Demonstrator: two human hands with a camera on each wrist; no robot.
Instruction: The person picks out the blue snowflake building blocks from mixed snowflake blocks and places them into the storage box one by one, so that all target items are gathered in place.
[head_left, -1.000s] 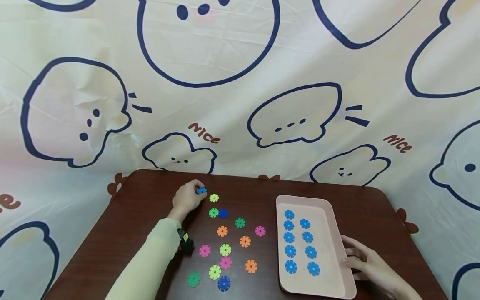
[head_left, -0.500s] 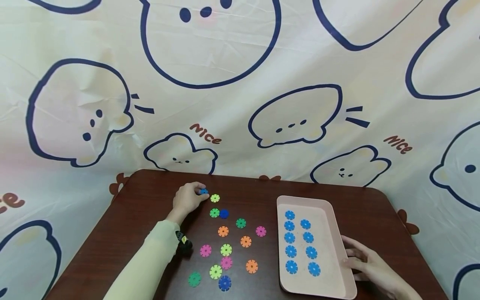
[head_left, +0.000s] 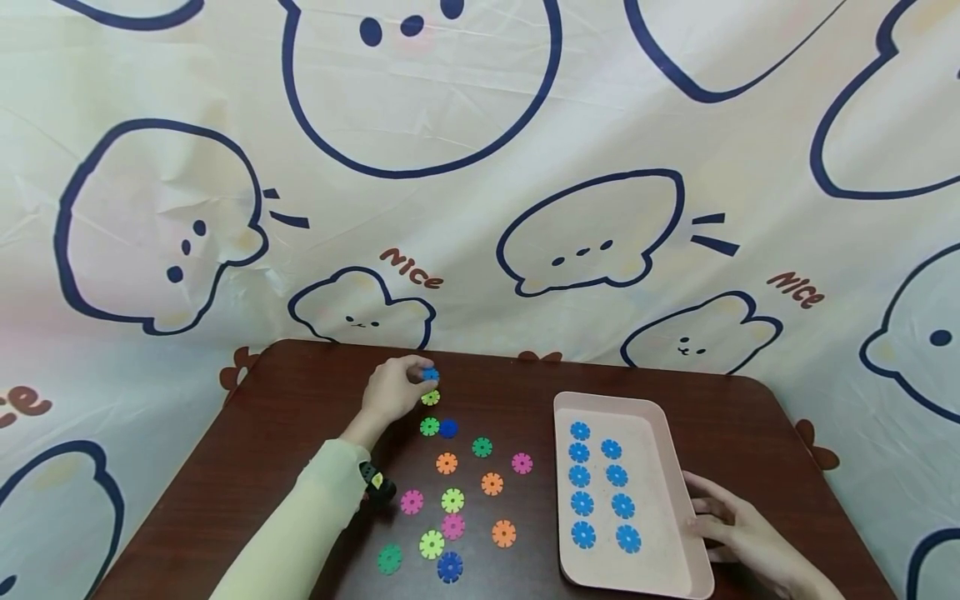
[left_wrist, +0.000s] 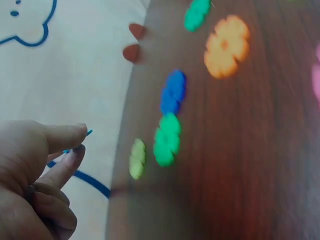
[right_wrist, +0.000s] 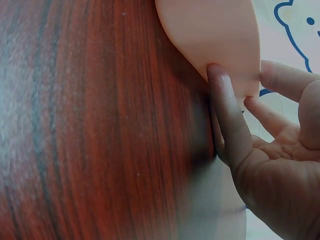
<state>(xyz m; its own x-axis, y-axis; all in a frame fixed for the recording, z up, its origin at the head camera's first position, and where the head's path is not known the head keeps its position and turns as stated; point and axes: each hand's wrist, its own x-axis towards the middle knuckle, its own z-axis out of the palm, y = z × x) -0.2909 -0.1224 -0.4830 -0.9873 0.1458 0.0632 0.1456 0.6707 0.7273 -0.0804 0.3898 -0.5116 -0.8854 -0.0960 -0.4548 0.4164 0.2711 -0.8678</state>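
Thumb and fingertip of my left hand [head_left: 392,390] pinch a light-blue notched plastic disc [head_left: 430,374] near the table's far edge. In the left wrist view only a thin edge of that disc [left_wrist: 89,132] shows between the fingertips. Just below it in the head view lies a yellow-green disc [head_left: 431,398], with a green disc [head_left: 429,427] and a dark-blue disc [head_left: 448,428] side by side nearer me. My right hand [head_left: 738,529] holds the right side of a pale pink tray [head_left: 637,575], its thumb [right_wrist: 225,95] against the tray. Two columns of light-blue discs [head_left: 583,534] lie in the tray.
Orange [head_left: 504,533], pink [head_left: 412,502], green [head_left: 389,559], yellow-green and dark-blue discs lie scattered on the brown table [head_left: 300,392], left of the tray. A patterned cloth [head_left: 465,217] hangs behind the table. A dark wrist strap [head_left: 377,482] is on the left wrist.
My left hand, pinching the light-blue disc, has moved right and slightly away, so the disc is now just beyond the yellow-green one. The right hand and tray stay in place.
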